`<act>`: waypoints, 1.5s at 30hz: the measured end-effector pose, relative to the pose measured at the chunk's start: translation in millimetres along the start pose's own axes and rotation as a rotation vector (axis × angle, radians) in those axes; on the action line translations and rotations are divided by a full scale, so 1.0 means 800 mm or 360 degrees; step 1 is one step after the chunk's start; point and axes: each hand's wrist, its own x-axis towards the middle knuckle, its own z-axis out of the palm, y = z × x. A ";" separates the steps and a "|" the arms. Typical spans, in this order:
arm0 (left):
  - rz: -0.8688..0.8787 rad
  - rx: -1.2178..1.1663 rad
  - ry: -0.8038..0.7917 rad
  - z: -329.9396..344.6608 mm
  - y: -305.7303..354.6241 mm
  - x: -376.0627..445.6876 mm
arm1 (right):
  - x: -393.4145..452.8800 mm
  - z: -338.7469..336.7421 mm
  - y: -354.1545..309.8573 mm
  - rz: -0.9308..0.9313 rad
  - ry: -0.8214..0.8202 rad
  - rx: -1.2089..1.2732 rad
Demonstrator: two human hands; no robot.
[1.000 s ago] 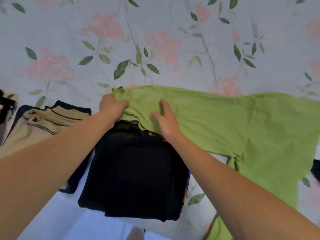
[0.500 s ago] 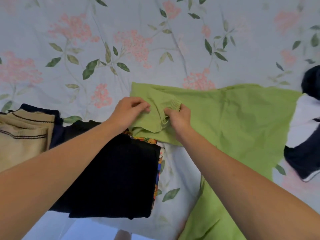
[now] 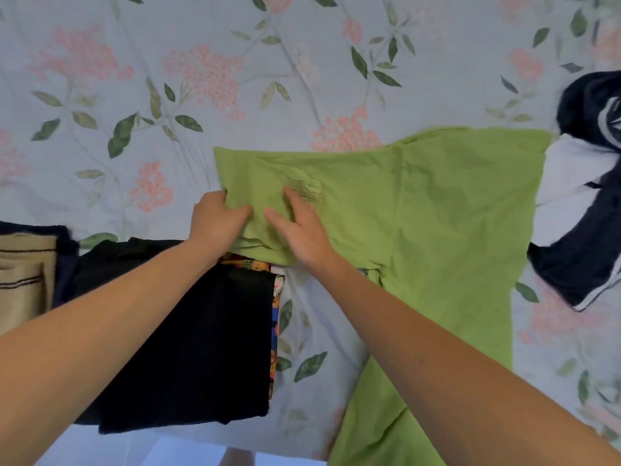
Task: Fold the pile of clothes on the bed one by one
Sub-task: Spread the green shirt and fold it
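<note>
Head view: on the floral bed (image 3: 100,79), left hand (image 3: 215,218) pinches the limp green shirt's (image 3: 453,230) sleeve edge while right hand (image 3: 299,227) presses flat, fingers spread; soft, light cloth, best held at its hems.

Both arms bare all the way up, no sleeves in view. Left hand (image 3: 215,218) and right hand (image 3: 299,230) are plain too: no rings, watch or gloves.

Bare floral sheet (image 3: 235,95) ahead; black folded stack (image 3: 188,348) left, navy garment (image 3: 578,257) right.
</note>
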 end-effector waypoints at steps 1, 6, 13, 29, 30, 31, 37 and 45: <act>0.0132 -0.0034 0.0021 0.008 0.016 -0.012 | 0.001 -0.009 -0.005 0.0093 -0.0035 0.0458; 0.0756 -0.0185 -0.0356 0.078 0.078 -0.067 | -0.005 -0.084 -0.014 0.0254 -0.0061 0.1521; 0.1178 0.0246 -0.0812 0.183 0.111 -0.100 | -0.016 -0.203 0.063 0.0569 0.0473 0.1517; 0.1679 0.1220 -0.0488 0.445 0.161 -0.139 | -0.148 -0.424 0.227 -0.0168 0.1452 -0.0404; 0.1698 0.1266 -0.0473 0.448 0.158 -0.136 | -0.151 -0.425 0.237 -0.0368 0.1379 -0.0752; 0.1716 0.1296 -0.0463 0.449 0.155 -0.133 | -0.152 -0.425 0.247 -0.0507 0.1187 -0.1046; 0.1554 0.1384 -0.0324 0.402 0.097 -0.144 | -0.156 -0.413 0.310 -0.0229 0.0659 -0.1551; 0.1422 0.1362 -0.0505 0.276 -0.095 -0.262 | -0.323 -0.320 0.367 -0.0649 0.0104 -0.1662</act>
